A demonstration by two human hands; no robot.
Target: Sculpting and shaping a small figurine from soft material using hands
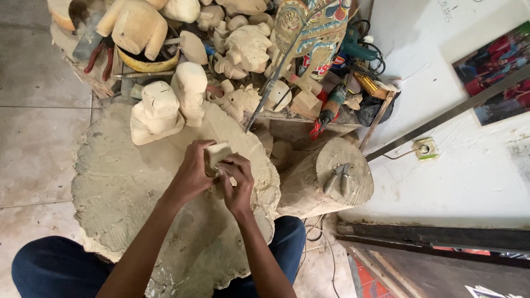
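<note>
Knees in dark blue trousers [49, 265] are nearest to the camera, at both sides of a big round wooden work block with a rough pale top [127, 193]. Both forearms reach over this block. The left hand [193, 171] and the right hand [236, 182] are close together above the far part of the block, and both are closed around one small pale block of raw wood [218, 153]. The left fingers wrap it from the left side, the right fingers press on its near right side. Most of the small piece is hidden by the fingers, so its shape is not clear.

To the right of the work block, touching its side, stands a lower round wooden stump [326, 182], and a pair of metal pliers [337, 177] lies on its top.

At the far edge of the work block stand two unfinished pale wooden figures [165, 107], one just beside the other, upright.

Behind the work block is a crowded heap of many pale carved wooden pieces [243, 47]. A painted flat puppet figure with many colours [312, 33] leans over this heap, and a thin metal rod [270, 85] goes down from it towards the work block. A tool with red handles [99, 55] lies at the far left of the heap, beside a yellow-rimmed bowl [144, 63]. A green power drill with a cable [356, 52] lies at the far right, near the white wall [441, 138].
</note>
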